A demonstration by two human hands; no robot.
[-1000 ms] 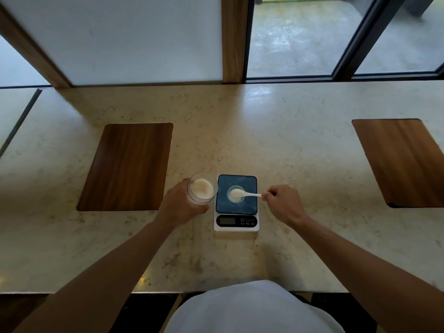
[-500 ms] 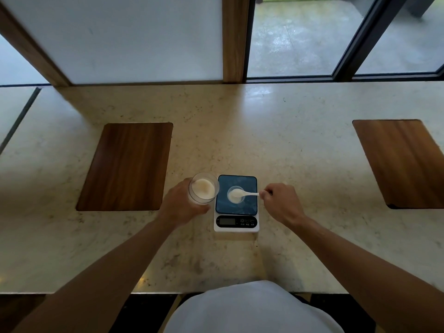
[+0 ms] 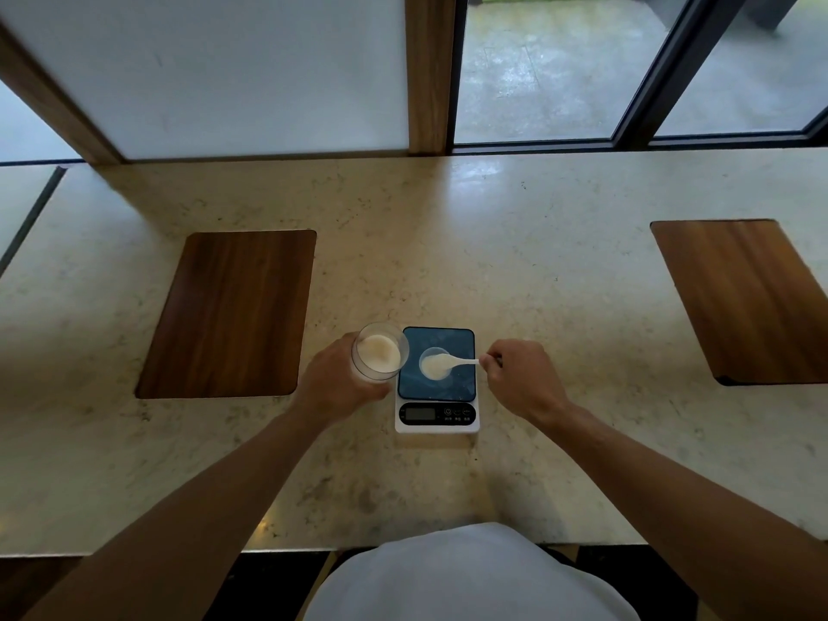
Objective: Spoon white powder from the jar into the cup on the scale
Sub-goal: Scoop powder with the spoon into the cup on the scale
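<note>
A clear jar (image 3: 379, 351) with white powder inside is tilted towards the scale, and my left hand (image 3: 334, 383) is wrapped around its side. Just right of it stands a small white scale (image 3: 437, 380) with a dark blue platform and a small clear cup (image 3: 435, 363) on it. My right hand (image 3: 519, 378) pinches the handle of a white plastic spoon (image 3: 450, 363). The spoon's bowl lies over the cup's mouth with white powder in it. How much powder the cup holds is hidden under the spoon.
The scale sits on a pale marble counter (image 3: 493, 244) with a window wall behind. A wooden board (image 3: 233, 313) is set into the counter on the left, another wooden board (image 3: 743, 298) on the right. The counter's front edge runs just before my white-clothed body.
Almost nothing has moved. My right hand and the spoon have shifted slightly left, keeping the spoon's bowl over the cup. The jar stays tilted in my left hand.
</note>
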